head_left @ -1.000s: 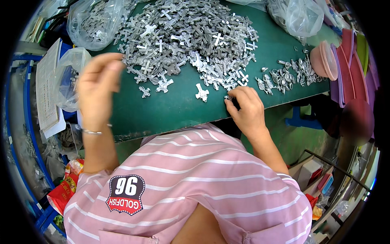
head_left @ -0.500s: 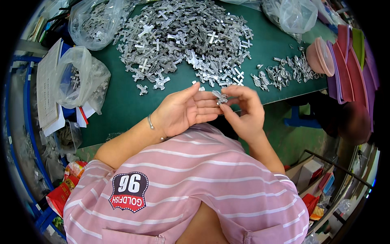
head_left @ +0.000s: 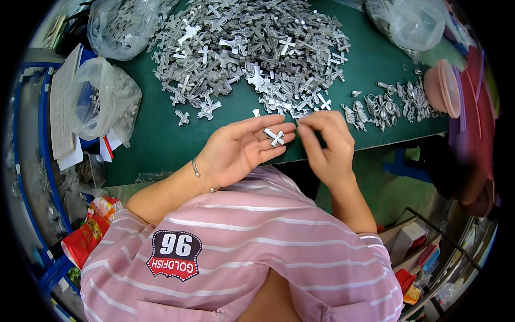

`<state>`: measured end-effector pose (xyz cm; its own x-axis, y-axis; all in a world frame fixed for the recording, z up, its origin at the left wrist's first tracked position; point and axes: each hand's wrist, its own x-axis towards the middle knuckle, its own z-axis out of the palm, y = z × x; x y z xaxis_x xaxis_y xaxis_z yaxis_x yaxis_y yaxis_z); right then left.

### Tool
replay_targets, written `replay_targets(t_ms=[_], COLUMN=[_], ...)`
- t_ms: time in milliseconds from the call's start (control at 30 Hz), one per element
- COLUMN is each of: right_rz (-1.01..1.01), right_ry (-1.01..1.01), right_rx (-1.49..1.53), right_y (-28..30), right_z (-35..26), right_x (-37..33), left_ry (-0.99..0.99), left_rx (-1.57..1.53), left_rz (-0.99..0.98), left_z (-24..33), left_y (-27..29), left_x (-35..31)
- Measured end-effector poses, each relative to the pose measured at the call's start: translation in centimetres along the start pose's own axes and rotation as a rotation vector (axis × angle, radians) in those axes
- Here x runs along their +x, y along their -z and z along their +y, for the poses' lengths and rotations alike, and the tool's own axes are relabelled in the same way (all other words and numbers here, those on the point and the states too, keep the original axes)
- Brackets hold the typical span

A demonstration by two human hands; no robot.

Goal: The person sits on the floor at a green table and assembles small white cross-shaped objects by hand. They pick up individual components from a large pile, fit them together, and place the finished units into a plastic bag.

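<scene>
My left hand (head_left: 244, 142) is turned palm up, its fingers stretched out. Across those fingers lies a small silver cross pendant (head_left: 274, 137), with nothing gripping it. To its right, my right hand (head_left: 328, 142) is bent downward at the table's front edge, thumb and forefinger apart. The forefinger's tip is close to small silver pieces at the near edge of a big heap of silver cross pendants (head_left: 230, 59); whether it touches one I cannot tell. Another small silver piece (head_left: 256, 112) shows just beyond my left thumb.
The heap spreads over a green table (head_left: 145, 118). Small silver fittings (head_left: 383, 110) lie at the right beside a pink tub (head_left: 442, 88). Plastic bags of metal parts (head_left: 104, 102) stand at the left; another clear bag (head_left: 410, 24) is at the back right. A blue rack (head_left: 29, 161) flanks the left.
My right hand has let go of a silver piece it was pinching over my left fingertips and moved slightly right. The cross pendant now rests on my left fingers. The view has shifted slightly.
</scene>
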<state>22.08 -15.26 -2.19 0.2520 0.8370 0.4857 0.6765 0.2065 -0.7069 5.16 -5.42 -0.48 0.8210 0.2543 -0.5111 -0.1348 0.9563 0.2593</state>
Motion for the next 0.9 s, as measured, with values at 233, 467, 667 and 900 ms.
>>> replay_targets(t_ms=[233,467,667,900], right_rz=[-0.098,-0.083,-0.100,-0.334], right_ry=[-0.161,-0.683,-0.653,0.210], right_rx=[0.177,0.706,0.675,0.332], right_y=[1.1,2.2,0.0,-0.5], right_z=[-0.6,-0.4,-1.2,-2.5], right_x=[0.3,0.2,0.2,1.6], left_ry=[-0.002,0.065,0.018,0.068], left_rx=[0.102,0.222,0.156,-0.070], left_rz=[0.019,0.055,0.047,-0.007], left_z=[-1.1,-1.4,-0.9,-0.9], left_y=[-1.3,-2.7,-0.3,1.7], left_x=[1.7,1.5,-0.4,-2.3])
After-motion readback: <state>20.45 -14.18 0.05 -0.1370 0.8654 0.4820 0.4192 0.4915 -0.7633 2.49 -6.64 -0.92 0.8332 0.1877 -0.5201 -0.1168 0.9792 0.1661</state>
